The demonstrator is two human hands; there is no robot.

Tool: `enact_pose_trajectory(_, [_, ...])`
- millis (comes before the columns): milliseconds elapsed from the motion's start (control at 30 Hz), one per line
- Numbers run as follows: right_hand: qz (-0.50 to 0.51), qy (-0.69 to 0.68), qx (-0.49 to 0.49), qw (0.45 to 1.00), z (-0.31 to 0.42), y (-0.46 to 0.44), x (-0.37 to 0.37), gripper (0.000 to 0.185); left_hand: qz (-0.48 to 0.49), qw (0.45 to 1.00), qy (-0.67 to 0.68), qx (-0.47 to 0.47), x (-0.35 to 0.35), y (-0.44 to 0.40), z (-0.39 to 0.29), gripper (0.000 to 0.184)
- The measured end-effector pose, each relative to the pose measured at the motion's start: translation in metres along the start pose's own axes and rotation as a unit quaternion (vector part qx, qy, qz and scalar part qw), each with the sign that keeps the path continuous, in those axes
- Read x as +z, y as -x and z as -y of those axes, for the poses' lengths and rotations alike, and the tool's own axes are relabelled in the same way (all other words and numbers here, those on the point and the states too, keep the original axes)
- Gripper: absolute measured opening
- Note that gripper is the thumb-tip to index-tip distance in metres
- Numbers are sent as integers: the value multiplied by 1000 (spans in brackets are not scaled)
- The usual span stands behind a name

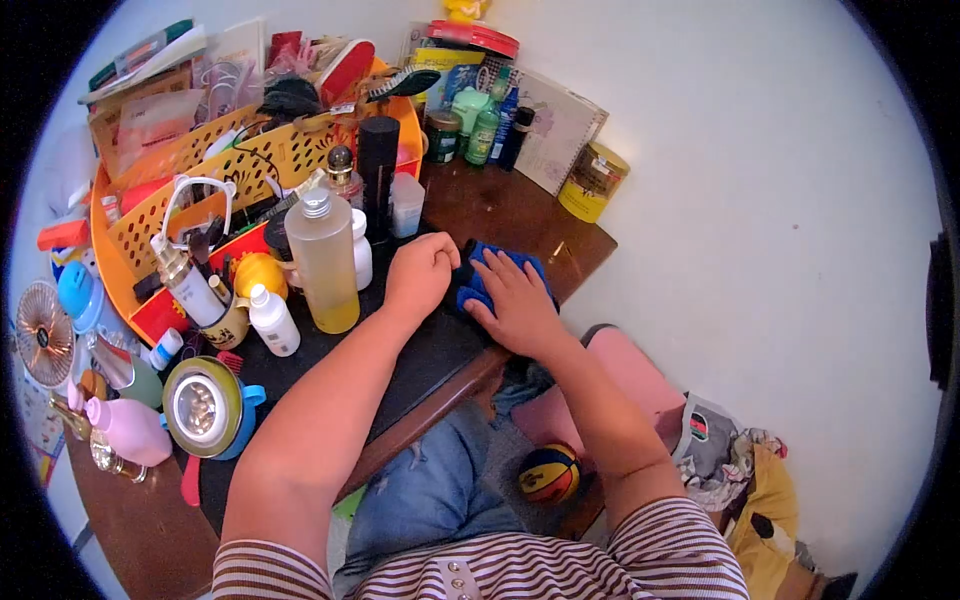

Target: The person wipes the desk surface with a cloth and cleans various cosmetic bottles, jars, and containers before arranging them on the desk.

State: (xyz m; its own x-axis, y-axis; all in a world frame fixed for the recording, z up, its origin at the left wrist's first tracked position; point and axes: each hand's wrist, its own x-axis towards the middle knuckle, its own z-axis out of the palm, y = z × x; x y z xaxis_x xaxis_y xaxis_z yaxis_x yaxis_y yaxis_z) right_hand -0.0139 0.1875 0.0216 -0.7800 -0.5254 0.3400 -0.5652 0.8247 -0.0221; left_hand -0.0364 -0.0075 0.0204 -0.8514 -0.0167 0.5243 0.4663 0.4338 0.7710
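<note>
Where the worktop [575,235] narrows toward its right end, a blue cloth [468,294] lies by the near edge, under the right hand [517,300]. Right fingers slightly spread, pressed flat over the cloth. Left hand [422,272] just beside, farther left, over the black mat [400,378]; its fingers curl inward, and whether they hold anything I cannot tell.

Obstacles, leftward: tall bottle of amber liquid [328,268] near the left wrist, with a small white bottle [273,322] beyond it. Behind the left hand, a black spray can [378,185] stands in front of the crowded orange plastic basket [290,148]. Along the far edge: green bottle [483,135], spiral notebook [555,125] leaning at the wall [760,190], yellow-labelled jar [592,185] by the far right corner.

Room: dark wood shows between cloth and jar, interrupted by a small gold-coloured item [560,250]. Mat surface shows between the forearms, down to the wooden near edge. Below that edge, a small basketball [549,474] sits beside the denim-clad leg [420,490].
</note>
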Motion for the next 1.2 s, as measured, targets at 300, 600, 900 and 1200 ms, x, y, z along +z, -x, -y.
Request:
enact_pose_trajectory(300, [-55,-14,81,995,-65,-2,8,63,56,998,-16,-26,-6,4,-4,14])
enact_pose_trajectory(600, [-90,-7,247,965,-158,-18,19,61,111,991,-25,-71,-3,-1,-1,18])
enact_pose_trajectory(900, [-131,41,314,939,-144,-18,32,59,81,990,29,-115,2,-3,-1,20])
enact_pose_trajectory(1200, [-204,-33,173,963,-15,41,20,54,83,991,-13,-105,-1,0,-11,19])
